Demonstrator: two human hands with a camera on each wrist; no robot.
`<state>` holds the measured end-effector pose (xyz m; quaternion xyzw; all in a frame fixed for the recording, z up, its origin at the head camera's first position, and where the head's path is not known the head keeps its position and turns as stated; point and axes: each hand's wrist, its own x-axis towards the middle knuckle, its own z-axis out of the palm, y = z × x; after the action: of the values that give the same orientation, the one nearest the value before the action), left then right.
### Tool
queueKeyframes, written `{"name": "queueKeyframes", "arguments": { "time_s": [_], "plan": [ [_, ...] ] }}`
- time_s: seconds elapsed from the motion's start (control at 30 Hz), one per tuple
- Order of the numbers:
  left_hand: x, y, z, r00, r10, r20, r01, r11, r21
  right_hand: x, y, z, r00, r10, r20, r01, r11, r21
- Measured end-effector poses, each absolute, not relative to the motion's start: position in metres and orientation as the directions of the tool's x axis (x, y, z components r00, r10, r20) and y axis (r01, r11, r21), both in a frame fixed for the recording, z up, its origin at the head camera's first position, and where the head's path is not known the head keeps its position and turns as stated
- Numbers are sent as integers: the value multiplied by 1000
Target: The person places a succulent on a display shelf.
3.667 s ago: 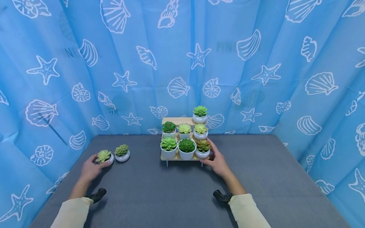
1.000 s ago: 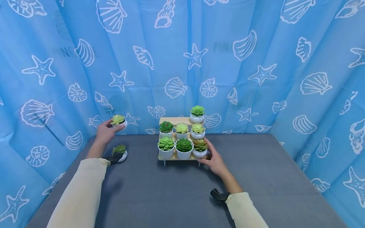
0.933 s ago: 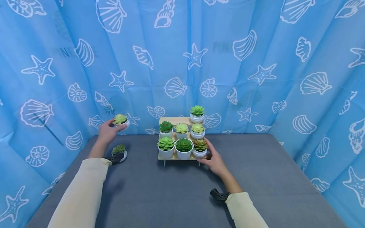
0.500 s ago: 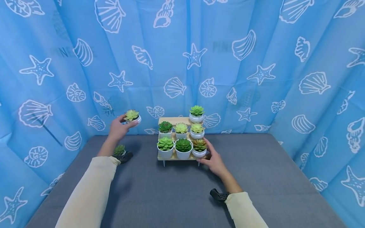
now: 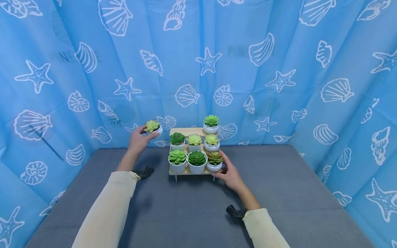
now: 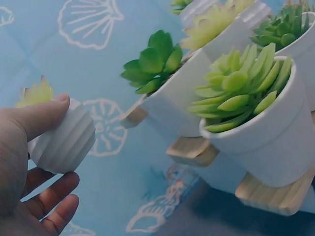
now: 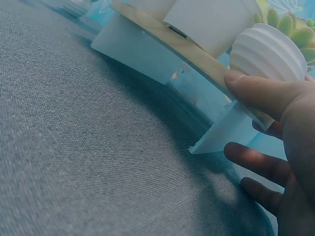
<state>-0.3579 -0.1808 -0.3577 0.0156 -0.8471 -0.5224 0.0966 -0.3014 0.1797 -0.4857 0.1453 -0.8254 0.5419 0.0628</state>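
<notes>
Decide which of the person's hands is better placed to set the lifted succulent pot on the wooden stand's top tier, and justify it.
Probably the left hand: it grips the small ribbed pot in the air, level with the wooden stand's bare top step. The right hand grips the stand's front corner.

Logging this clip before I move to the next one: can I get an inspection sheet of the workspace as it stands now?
Surface: grey fabric tabletop.
Job's things: small ribbed white pot with a pale green succulent, held in the air left of the stepped wooden plant stand; seven potted succulents on the stand.
Clutter: nothing seen.
Grippers: left hand grips the ribbed pot; right hand holds the stand's front right corner, thumb against a ribbed pot.
Cables: nothing seen.
Surroundings: blue curtain with white shells and starfish on three sides.
</notes>
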Motion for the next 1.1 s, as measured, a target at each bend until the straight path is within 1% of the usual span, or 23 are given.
{"name": "queueKeyframes", "arguments": {
  "time_s": [0.23,0.6,0.87,1.1],
  "plan": [
    [-362,-170,-361,-981,-128,148,77,441,894,-301,179,-485,-951,-170,260,-306,367,-879],
    [-366,-155,-364,-988,-95,125,76,411,908,-301,178,-484,-957,-169,236,-283,362,-888],
    [-369,-149,-366,-985,-105,136,83,401,912,-278,173,-451,-951,-200,237,-296,355,-887],
    [-368,-147,-364,-985,-124,123,68,375,924,-274,171,-447,-953,-197,232,-290,357,-888]
  ]
}}
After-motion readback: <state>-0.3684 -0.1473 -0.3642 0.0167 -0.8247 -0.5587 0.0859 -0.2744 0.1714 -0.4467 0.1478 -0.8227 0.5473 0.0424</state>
